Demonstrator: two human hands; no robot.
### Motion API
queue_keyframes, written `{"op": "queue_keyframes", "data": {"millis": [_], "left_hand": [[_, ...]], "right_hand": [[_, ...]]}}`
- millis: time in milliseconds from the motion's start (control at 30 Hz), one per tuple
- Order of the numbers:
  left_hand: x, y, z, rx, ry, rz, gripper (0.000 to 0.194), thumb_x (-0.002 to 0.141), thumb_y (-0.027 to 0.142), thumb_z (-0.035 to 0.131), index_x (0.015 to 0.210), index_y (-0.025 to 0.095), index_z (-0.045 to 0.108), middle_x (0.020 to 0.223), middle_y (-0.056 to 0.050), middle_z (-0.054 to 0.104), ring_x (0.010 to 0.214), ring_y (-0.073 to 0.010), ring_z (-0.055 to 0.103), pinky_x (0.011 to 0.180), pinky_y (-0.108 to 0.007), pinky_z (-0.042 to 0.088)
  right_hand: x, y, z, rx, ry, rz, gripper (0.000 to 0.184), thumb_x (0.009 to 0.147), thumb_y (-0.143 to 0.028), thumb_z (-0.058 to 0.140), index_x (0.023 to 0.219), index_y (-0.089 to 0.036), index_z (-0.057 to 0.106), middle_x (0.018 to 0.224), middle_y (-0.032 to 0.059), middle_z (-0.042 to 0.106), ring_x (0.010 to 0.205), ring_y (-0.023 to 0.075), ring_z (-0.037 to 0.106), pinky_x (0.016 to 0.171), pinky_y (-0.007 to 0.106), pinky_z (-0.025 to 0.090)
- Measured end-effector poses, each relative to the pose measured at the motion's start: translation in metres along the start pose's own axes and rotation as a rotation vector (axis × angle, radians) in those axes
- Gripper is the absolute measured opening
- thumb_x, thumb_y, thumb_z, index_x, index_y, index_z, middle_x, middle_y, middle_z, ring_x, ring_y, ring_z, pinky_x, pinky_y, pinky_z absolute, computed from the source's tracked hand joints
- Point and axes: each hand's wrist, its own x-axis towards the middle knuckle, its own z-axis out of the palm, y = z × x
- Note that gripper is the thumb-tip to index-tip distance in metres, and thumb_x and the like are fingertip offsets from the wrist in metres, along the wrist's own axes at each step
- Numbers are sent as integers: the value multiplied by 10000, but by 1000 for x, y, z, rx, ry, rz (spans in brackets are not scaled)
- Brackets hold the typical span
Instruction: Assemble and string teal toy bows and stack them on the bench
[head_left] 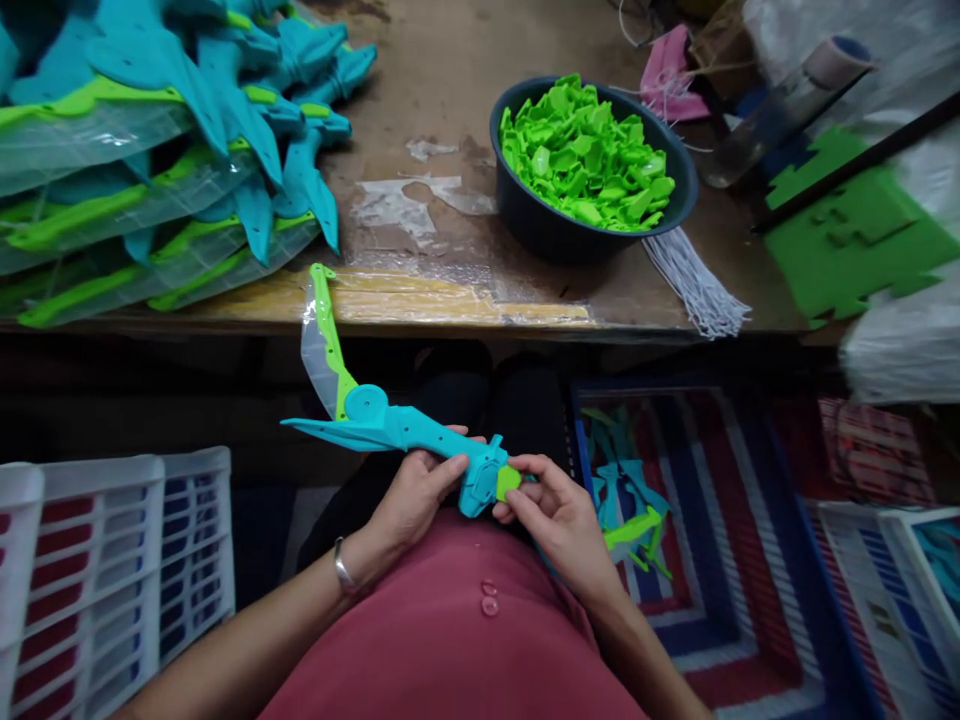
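My left hand (420, 490) is wrapped round the handle part of a turquoise plastic toy (427, 430) held low in front of my body. A clear, green-edged curved blade (322, 345) rises from the toy's far left end, beside a pointed turquoise tip. Between the thumb and fingers of my right hand (551, 510) is a small lime-green plastic piece (508, 482). It touches the toy's right end; whether it is seated there I cannot tell. A dark bowl (517, 225) on the table holds many similar green pieces.
Similar toys (255, 150) are heaped at the table's (427, 60) left. White strings (697, 280) and a green foam sheet (855, 225) lie at the right. White crates (97, 560) stand low left; a striped-lined blue crate (720, 520) with toy parts sits low right.
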Motion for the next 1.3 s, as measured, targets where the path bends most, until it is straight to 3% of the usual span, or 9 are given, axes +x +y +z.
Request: {"op": "queue_keyframes", "data": {"millis": [167, 267, 400, 533, 833, 1067, 1300], "left_hand": [[-4, -2, -3, 12, -36, -18, 563, 808, 356, 829, 1271, 184, 558, 1394, -189, 649, 1249, -377, 644, 1008, -526, 561], [-4, -6, -5, -6, -49, -14, 555, 800, 328, 837, 1267, 186, 573, 1392, -176, 654, 1271, -364, 632, 1056, -515, 531], [-4, -10, -9, 0, -40, 2, 531, 780, 266, 856, 1238, 191, 598, 1362, -146, 681, 1274, -337, 634, 1116, -500, 478], [-3, -11, -11, 23, -37, 7, 511, 780, 261, 854, 1225, 185, 614, 1338, -144, 696, 1267, -340, 637, 1094, -504, 491], [-4, -9, -9, 40, -41, 35, 499, 768, 247, 858, 1201, 184, 618, 1303, -127, 718, 1225, -308, 663, 1057, -459, 520], [-3, -7, -6, 47, -21, 35, 518, 720, 204, 878, 1175, 185, 631, 1273, -125, 732, 1224, -321, 664, 1091, -480, 487], [-3, -9, -8, 28, -11, 19, 553, 707, 216, 888, 1198, 200, 634, 1280, -122, 725, 1224, -322, 658, 1096, -490, 477]], "right_hand": [[1, 10, 9, 32, 26, -6, 250, 829, -323, 767, 1007, -209, 633, 777, -9, 685, 602, 121, 670, 570, 224, 520], [5, 13, 10, -116, 66, -118, 175, 836, -297, 755, 960, -207, 671, 791, -16, 639, 548, 87, 567, 519, 217, 461], [6, 11, 8, -361, 87, -270, 77, 881, -247, 706, 951, -217, 696, 839, 5, 622, 634, 117, 542, 547, 238, 444], [5, 7, 5, -469, 81, -325, 65, 922, -237, 669, 975, -225, 707, 950, 32, 647, 664, 128, 560, 589, 263, 468], [4, 3, 6, -624, 12, -390, 91, 964, -209, 638, 1035, -211, 694, 926, 32, 622, 732, 151, 598, 678, 286, 508], [1, -1, 9, -910, -46, -507, 299, 954, -388, 691, 1186, -207, 638, 1059, 87, 629, 862, 221, 672, 702, 343, 575], [2, 5, 10, -977, 61, -617, 246, 983, -386, 649, 1140, -202, 605, 1041, 104, 645, 878, 235, 702, 695, 345, 600]]}}
